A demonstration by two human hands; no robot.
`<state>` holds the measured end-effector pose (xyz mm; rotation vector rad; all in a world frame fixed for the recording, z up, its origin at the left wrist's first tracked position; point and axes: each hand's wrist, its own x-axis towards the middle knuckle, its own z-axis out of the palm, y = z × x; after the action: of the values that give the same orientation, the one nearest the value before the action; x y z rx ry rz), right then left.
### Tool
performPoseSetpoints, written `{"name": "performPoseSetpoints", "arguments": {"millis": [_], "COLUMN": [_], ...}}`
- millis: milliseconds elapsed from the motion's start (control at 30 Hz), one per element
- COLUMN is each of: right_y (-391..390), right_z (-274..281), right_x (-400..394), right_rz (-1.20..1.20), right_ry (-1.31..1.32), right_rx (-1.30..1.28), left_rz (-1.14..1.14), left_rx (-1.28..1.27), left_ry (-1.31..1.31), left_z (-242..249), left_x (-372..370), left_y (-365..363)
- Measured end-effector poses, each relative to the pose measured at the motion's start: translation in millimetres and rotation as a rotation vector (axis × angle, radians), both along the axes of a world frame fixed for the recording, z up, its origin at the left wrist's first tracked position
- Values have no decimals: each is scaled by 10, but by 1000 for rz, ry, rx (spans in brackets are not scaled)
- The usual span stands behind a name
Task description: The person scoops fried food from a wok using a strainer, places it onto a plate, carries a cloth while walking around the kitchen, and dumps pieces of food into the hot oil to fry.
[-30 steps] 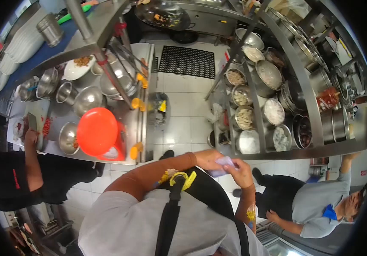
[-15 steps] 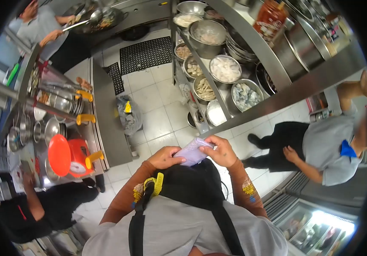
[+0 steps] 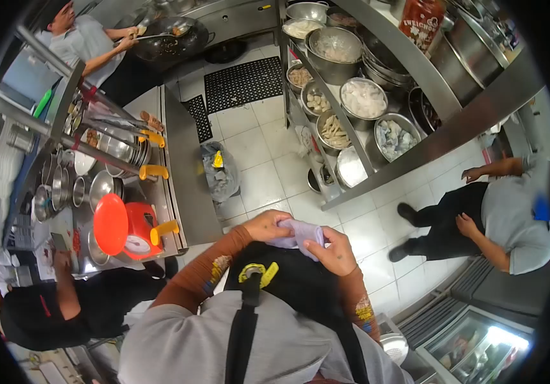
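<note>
A folded lilac cloth [image 3: 300, 237] is held between my two hands, close in front of my black apron [image 3: 287, 275]. My left hand [image 3: 266, 228] grips its left end, with the fingertips partly hidden in the folds. Around the right end are the thumb and fingers of my right hand [image 3: 334, 253]. The cloth's middle bends loosely between the two hands.
Left, a red scale [image 3: 142, 224] stands on a steel counter [image 3: 188, 198]. A rack [image 3: 409, 144] at the right holds metal bowls of food. A bag-lined bin [image 3: 222, 182] sits on the floor. Co-workers stand upper left [image 3: 86, 48], lower left [image 3: 51, 304] and right [image 3: 505, 211].
The lilac cloth has shifted slightly right and is folded differently, with my hands turned around it. The view has moved. The right co-worker's raised arm has come down.
</note>
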<state>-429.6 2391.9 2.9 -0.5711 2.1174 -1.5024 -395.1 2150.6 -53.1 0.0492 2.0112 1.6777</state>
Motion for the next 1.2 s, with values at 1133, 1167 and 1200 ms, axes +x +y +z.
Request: {"name": "performPoseSetpoints", "arguments": {"millis": [1133, 1167, 1200], "right_y": [130, 82, 41], "right_z": [441, 478, 479], "right_x": [226, 122, 47], "right_rz": [217, 248, 274], "right_ry": [10, -12, -38], "right_rx": [-39, -20, 0], "left_rz": [458, 549, 632], "left_rx": [300, 354, 372], "left_ry": [90, 109, 97], "left_z": [-12, 49, 176], "left_x": [1549, 1644, 1737], "left_y": [529, 614, 675]}}
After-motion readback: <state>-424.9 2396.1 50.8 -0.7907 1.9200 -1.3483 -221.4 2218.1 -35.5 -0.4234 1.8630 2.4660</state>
